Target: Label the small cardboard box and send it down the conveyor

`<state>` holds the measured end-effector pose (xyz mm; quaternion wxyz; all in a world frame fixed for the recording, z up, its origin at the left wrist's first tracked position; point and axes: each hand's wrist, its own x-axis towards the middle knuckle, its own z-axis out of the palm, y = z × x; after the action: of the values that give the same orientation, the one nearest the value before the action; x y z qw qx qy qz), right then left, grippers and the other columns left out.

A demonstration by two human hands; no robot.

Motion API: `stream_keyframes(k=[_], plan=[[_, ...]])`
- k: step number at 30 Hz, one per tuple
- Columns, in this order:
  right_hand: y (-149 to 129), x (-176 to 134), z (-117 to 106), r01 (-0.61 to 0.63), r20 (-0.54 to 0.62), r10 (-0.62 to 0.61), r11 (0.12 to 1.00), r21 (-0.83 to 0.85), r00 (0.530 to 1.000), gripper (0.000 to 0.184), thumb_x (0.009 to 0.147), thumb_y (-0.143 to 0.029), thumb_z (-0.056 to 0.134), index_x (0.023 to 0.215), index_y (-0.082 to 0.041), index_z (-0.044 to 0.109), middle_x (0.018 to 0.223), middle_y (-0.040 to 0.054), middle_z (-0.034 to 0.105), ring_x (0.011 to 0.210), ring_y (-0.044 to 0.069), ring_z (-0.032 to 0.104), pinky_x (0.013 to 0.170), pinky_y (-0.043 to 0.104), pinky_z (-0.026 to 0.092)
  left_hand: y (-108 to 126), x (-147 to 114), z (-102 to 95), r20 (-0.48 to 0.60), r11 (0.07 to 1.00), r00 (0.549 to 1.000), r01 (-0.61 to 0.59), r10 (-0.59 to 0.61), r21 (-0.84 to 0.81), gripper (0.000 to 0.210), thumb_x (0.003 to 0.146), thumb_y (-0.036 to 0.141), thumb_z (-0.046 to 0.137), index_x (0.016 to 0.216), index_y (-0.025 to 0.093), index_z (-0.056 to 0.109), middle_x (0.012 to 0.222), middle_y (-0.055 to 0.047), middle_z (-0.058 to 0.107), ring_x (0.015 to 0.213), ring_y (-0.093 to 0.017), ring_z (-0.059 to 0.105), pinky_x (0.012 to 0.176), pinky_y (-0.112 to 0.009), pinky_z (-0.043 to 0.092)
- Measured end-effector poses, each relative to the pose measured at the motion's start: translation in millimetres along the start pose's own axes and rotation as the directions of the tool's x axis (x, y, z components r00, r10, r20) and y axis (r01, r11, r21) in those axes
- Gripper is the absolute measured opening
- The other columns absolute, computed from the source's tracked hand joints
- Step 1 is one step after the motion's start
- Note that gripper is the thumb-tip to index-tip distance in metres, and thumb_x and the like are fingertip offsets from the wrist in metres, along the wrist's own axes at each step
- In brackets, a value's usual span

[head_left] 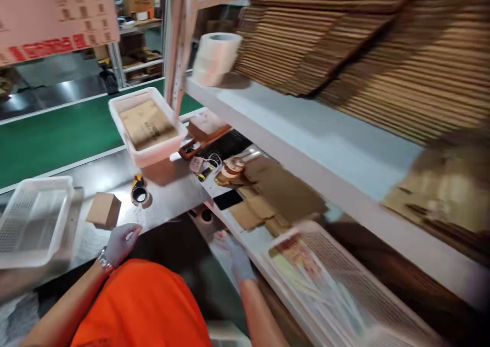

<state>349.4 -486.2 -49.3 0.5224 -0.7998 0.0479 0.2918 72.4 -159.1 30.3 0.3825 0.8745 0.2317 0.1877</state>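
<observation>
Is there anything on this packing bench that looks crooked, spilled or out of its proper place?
Yes. On the upper shelf, the stack of flat cardboard sheets has slumped and fans out unevenly instead of lying square. Below it, loose cardboard pieces lie scattered on the bench. Nothing looks spilled, though motion blur hides fine detail.

We see a white tub (147, 127) holding brown card sheets at the far side of the metal surface (172, 191), next to a green conveyor belt (57, 132). We note a perforated white tray (32, 219) at the left edge. A tape dispenser (138, 191) lies between tub and tray. On the white shelf (306, 132) we find a roll of white tape (216, 56) and, beside it, stacks of flattened corrugated cardboard (363, 46). Below the shelf lie cardboard pieces (275, 191), a brown tape roll (229, 171) and a black phone (227, 200).
</observation>
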Motion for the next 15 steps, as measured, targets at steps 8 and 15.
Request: stream_keyframes(k=[8,15], plan=[[-100,-40,253,-0.29,0.772,0.206,0.957,-0.029,0.601,0.032,0.109,-0.047,0.06,0.105,-0.017,0.071,0.085,0.0052,0.079,0.08,0.017,0.072,0.078,0.029,0.06,-38,-28,-26.7,0.219,0.838,0.897,-0.438,0.384,0.325,0.017,0.111,0.015,0.064,0.104,0.021,0.079,0.106,-0.006,0.089,0.092,-0.019,0.082,0.087,-0.031,0.062],[-124,-32,346,0.044,0.735,0.118,0.979,-0.197,0.668,0.012,0.084,-0.031,0.07,0.08,-0.024,0.061,0.067,-0.0018,0.066,0.066,0.016,0.06,0.061,0.025,0.047,-89,-45,-62.8,0.252,0.814,0.919,-0.388,0.305,0.432,0.009,0.108,0.014,0.074,0.107,0.019,0.082,0.114,-0.006,0.087,0.108,-0.022,0.079,0.095,-0.035,0.061]])
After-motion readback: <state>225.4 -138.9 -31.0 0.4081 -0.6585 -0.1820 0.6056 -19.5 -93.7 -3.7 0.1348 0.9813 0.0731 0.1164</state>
